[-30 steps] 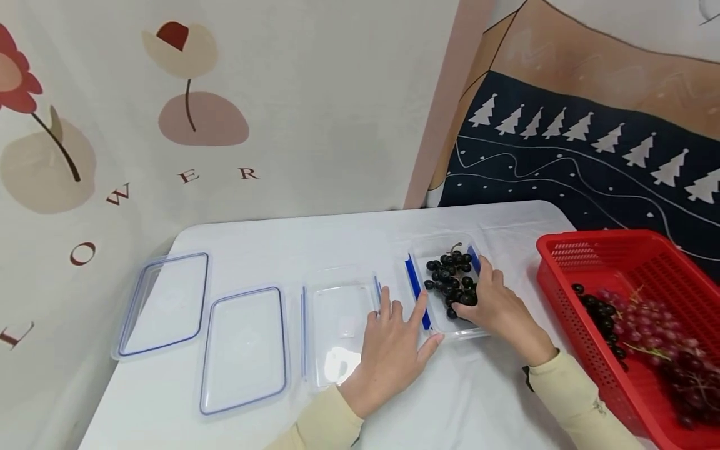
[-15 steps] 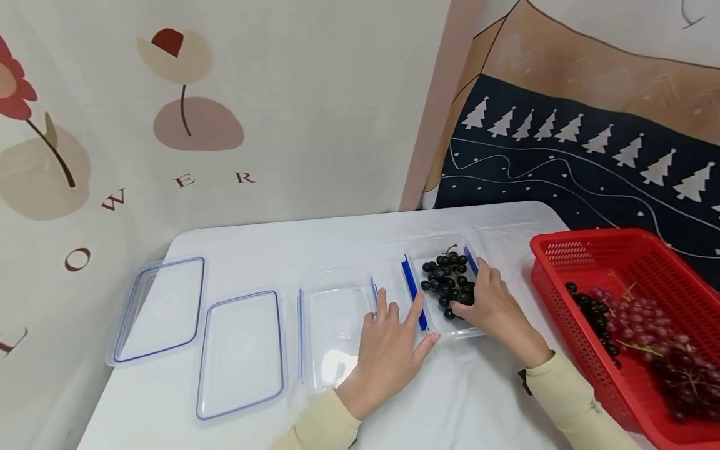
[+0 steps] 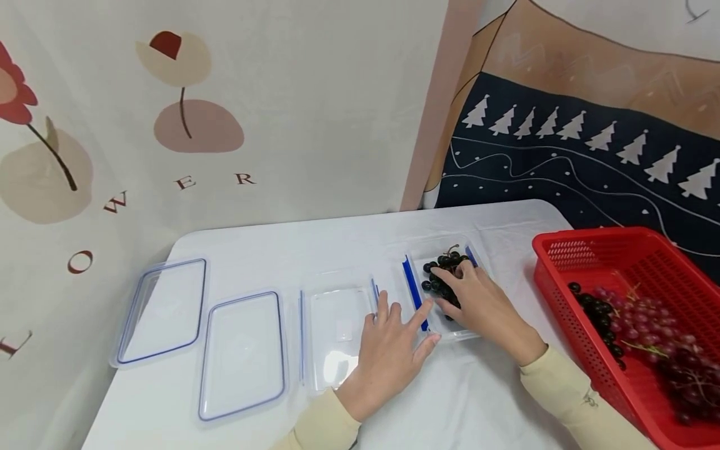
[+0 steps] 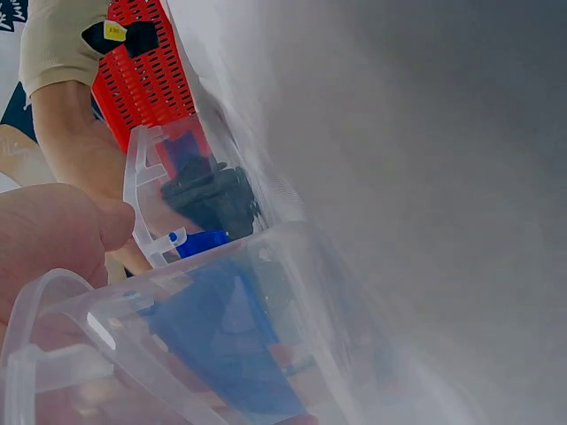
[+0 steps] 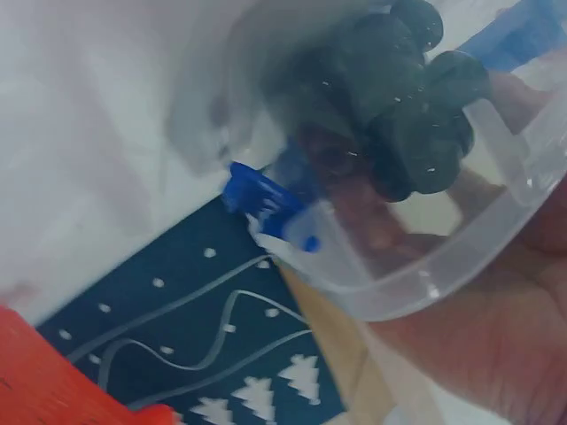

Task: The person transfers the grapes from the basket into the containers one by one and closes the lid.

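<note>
A bunch of black grapes (image 3: 442,291) lies in a clear plastic food container (image 3: 464,335) with blue side flaps. My right hand (image 3: 484,306) reaches into it, thumb and index finger curled round the grapes and covering part of them. In the right wrist view, the grapes (image 5: 425,155) show through the container wall (image 5: 403,297). My left hand (image 3: 388,356) has its fingers spread, over the right side of a second clear container (image 3: 337,306), fingertips close to the first container's blue flap (image 3: 415,290). The left wrist view shows the second container's wall (image 4: 266,266) beside the hand.
Two clear lids with blue seals, a nearer lid (image 3: 243,356) and a farther lid (image 3: 163,312), lie at the left on the white table (image 3: 292,244). At the right stands a red basket (image 3: 585,240) with red grapes (image 3: 641,322) and more dark grapes (image 3: 599,319).
My right hand has shifted left from the container's right side, over the grapes, and now hides more of them. The left hand stays almost where it was.
</note>
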Demonstrator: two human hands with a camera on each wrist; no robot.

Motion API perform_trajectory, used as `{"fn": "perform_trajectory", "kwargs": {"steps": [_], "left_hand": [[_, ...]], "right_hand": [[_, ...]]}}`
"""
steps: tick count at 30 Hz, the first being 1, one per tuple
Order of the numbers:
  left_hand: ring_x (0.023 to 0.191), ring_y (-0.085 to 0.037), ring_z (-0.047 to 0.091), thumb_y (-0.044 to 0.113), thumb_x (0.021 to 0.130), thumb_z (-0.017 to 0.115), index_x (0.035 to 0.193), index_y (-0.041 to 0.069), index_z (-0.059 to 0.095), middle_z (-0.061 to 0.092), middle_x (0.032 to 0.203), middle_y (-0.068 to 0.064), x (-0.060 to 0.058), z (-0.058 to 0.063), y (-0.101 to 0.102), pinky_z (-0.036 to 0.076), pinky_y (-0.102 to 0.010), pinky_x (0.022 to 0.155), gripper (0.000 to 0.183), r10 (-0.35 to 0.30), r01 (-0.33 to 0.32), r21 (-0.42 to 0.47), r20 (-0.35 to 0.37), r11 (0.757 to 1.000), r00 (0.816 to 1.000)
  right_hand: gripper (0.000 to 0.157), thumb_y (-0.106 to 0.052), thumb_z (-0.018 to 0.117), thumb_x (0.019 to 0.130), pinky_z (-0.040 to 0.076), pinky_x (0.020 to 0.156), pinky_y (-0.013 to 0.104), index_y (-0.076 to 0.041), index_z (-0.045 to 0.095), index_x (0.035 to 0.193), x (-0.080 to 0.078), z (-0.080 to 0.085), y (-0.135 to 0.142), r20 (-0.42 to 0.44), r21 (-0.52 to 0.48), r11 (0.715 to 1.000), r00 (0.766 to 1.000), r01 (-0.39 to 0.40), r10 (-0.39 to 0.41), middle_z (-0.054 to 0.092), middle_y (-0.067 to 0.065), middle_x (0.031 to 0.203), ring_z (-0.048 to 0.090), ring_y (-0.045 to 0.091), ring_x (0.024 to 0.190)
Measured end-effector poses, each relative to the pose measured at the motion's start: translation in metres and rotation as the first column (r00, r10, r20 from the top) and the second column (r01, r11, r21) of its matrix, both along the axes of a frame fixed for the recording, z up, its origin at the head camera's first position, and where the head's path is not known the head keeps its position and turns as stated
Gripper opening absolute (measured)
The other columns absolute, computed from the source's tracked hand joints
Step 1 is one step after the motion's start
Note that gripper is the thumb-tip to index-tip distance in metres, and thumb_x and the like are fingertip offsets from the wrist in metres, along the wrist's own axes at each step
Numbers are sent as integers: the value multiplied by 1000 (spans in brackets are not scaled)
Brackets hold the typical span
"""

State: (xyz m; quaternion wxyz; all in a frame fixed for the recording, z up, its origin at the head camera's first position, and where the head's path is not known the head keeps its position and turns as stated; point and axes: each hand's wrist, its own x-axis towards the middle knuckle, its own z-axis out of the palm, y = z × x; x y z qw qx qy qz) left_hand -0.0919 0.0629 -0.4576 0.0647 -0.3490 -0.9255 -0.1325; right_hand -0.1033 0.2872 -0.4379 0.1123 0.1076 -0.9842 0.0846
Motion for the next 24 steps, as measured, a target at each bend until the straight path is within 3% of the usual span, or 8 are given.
{"fn": "perform_trajectory", "kwargs": {"steps": [6,11,16,19,24], "left_hand": [[146,-55,47,58,113,49,163,30,55,70,130,-28,-1,-1,0,52,-62,100,58,2,-2,8,11,1000,1000],[145,-54,48,58,113,49,163,32,55,71,127,-27,0,-2,1,53,-62,99,56,0,0,6,-2,1000,1000],[145,-53,50,59,113,48,163,34,56,73,123,-25,2,-3,2,53,-60,99,56,1,-1,-2,-17,1000,1000],[144,-52,51,60,113,48,162,35,56,74,121,-24,2,-3,3,53,-59,98,56,4,-4,-10,-33,1000,999],[145,-52,50,62,112,47,163,37,54,74,121,-24,1,-3,2,53,-58,99,57,17,-18,-23,-35,1000,999]], "right_hand": [[60,-20,87,96,62,77,60,-10,65,151,-7,4,-6,78,86,995,995,56,-63,54,34,134,65,46,81],[59,-15,87,94,61,59,52,-7,65,149,-9,8,-8,119,89,989,985,118,-128,56,35,130,60,32,59],[58,-13,86,94,54,47,44,-5,66,147,-4,11,-5,151,61,985,974,162,-170,58,32,128,52,24,50],[56,-12,86,93,55,48,45,-5,68,145,-1,8,-2,116,39,985,978,168,-171,59,31,129,58,29,59],[53,-12,87,90,62,69,57,-6,72,140,-3,0,2,52,26,988,987,152,-153,60,31,128,62,44,97]]}}
